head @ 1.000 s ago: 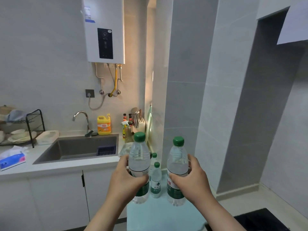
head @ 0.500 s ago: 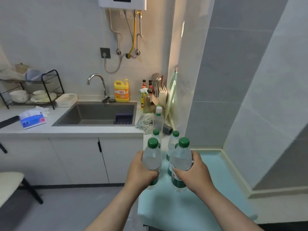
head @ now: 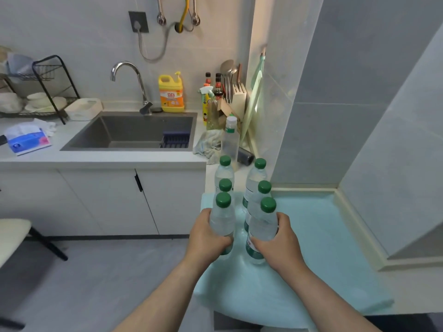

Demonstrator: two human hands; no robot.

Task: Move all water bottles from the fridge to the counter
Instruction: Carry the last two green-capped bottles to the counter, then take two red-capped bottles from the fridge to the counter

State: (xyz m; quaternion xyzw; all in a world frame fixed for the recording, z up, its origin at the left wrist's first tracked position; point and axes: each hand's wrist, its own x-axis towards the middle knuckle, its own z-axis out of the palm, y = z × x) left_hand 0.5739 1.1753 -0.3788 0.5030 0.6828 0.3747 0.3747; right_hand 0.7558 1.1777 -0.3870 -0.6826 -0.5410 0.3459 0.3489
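Two bottles in hand, both upright over the pale green counter mat (head: pixel 323 236). Grips the near-left water bottle (head: pixel 223 218) with the left hand (head: pixel 207 238), fingers curled round its body; grips the near-right water bottle (head: pixel 262 225) the same way with the right hand (head: pixel 280 243). Cannot tell whether either base touches the mat. Just behind, four more green-capped bottles (head: pixel 256 176) standing in two rows. Farther back, sink (head: pixel 96 135) and yellow detergent jug (head: pixel 171 94).

Left hand (head: pixel 206 237) and right hand (head: pixel 282 244) grip bottles (head: pixel 223 218).
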